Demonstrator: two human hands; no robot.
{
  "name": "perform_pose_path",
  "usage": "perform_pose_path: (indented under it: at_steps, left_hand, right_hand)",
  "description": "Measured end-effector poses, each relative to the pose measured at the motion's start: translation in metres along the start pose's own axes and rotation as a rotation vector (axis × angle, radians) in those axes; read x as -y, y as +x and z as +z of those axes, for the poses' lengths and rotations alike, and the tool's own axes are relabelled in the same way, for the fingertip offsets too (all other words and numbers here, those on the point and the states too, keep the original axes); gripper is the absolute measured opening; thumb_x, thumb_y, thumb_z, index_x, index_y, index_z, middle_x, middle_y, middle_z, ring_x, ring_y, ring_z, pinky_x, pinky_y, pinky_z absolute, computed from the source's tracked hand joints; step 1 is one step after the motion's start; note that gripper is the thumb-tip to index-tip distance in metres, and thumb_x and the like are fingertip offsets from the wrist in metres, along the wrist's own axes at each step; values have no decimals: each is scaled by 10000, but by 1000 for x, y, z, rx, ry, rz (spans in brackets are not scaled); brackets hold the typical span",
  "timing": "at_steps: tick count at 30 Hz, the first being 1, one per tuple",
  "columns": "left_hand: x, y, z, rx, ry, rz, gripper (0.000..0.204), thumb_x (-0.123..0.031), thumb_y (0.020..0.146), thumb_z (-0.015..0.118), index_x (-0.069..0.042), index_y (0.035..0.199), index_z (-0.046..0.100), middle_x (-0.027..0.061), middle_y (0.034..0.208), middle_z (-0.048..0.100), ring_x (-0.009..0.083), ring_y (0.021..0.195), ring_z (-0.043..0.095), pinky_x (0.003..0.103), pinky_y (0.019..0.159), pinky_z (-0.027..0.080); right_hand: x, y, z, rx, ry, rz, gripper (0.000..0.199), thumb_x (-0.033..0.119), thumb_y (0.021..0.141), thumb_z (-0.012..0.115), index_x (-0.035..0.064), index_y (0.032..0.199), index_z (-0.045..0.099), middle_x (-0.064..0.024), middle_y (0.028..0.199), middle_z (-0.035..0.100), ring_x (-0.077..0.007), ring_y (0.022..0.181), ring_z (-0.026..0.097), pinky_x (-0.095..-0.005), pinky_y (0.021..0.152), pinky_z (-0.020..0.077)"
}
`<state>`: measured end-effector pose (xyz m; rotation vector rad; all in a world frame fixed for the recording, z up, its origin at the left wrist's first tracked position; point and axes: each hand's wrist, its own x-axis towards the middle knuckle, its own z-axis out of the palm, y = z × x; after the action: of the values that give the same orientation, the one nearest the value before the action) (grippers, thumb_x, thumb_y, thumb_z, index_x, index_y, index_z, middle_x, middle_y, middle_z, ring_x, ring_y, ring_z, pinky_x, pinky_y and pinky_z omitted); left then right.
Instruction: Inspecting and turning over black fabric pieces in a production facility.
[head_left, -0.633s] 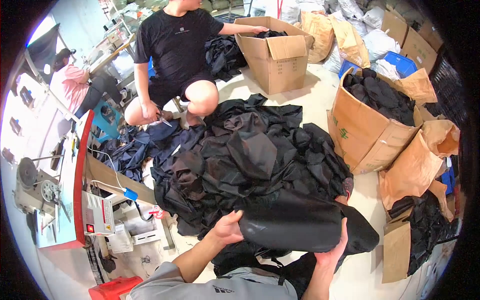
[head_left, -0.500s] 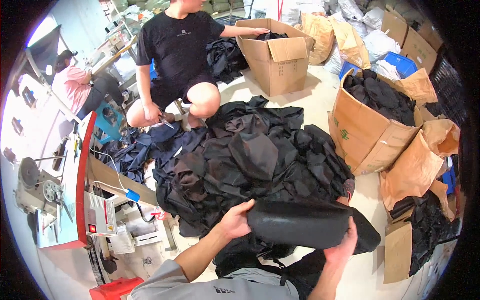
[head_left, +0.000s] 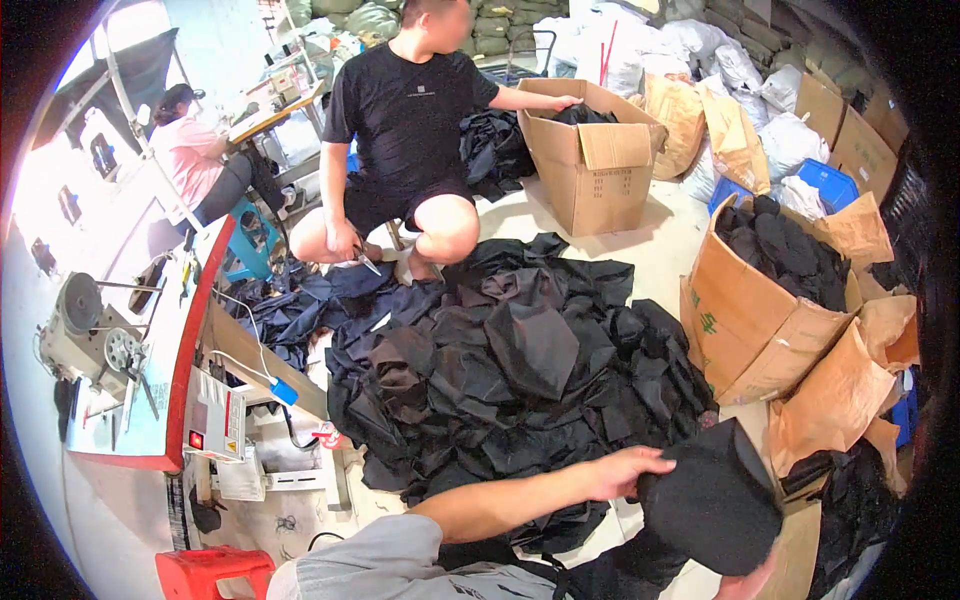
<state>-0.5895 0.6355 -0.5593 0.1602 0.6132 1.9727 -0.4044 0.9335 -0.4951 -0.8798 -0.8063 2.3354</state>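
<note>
A piece of black cloth (head_left: 712,497), bunched or folded into a rounded shape, is held up at the lower right. My left hand (head_left: 628,470) pinches its upper left edge, thumb and fingers closed on it. Below the cloth, my right hand (head_left: 748,582) grips its lower edge; most of those fingers are hidden or blurred. A wide heap of black cloth (head_left: 520,350) lies on the floor just beyond my arms.
A person in black (head_left: 405,130) sits across the heap with scissors (head_left: 367,262), one hand in a cardboard box (head_left: 610,190). At right stands another box (head_left: 745,320) of dark cloth beside brown paper (head_left: 835,400). A sewing machine table (head_left: 190,370) and red stool (head_left: 212,566) are left.
Both my hands have moved right and down with the black cloth, which has gone from a wide stretched roll to a rounder, upright bundle. My view has also shifted.
</note>
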Motion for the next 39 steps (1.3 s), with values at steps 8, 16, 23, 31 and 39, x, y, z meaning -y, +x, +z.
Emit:
perform_pose_path:
  at_steps: [8,16,23,31,39]
  left_hand:
    - [22,20,-11,-393,233,-61,203,-333,948,699,-145,1024,679,-70,970,646,64,871,583,244,718,462]
    - [29,47,-25,-503,60,-54,218,-339,951,689,-142,1043,706,-37,941,677,116,815,618,318,686,479]
    - [47,55,-57,-468,-107,-140,162,-289,978,665,-147,1046,700,-49,942,677,97,781,596,295,661,493]
    - [19,37,-83,-513,319,73,231,-240,928,722,-111,1090,620,-28,838,609,119,744,602,291,654,506]
    - [-119,-125,-227,-1671,2023,536,726,-343,790,773,-39,1359,440,226,1485,394,402,1395,338,520,1111,306]
  right_hand:
    - [-2,32,-48,-135,-361,-35,493,241,969,599,-56,1354,517,-233,1350,558,-345,1182,579,-481,967,529]
    - [-15,76,-81,-182,-206,223,309,187,960,537,7,1175,666,-119,1148,699,-245,1028,673,-384,835,600]
    - [-36,74,-72,-159,-116,156,288,175,964,550,5,1150,690,-144,1069,713,-238,951,680,-380,794,601]
    - [-38,69,-62,-228,-189,77,339,186,940,586,-14,1203,661,-179,1167,673,-304,1047,644,-430,898,553]
    - [-23,51,-54,-381,-491,-219,412,196,915,621,-34,1256,633,-213,1266,633,-369,1143,608,-480,1003,505]
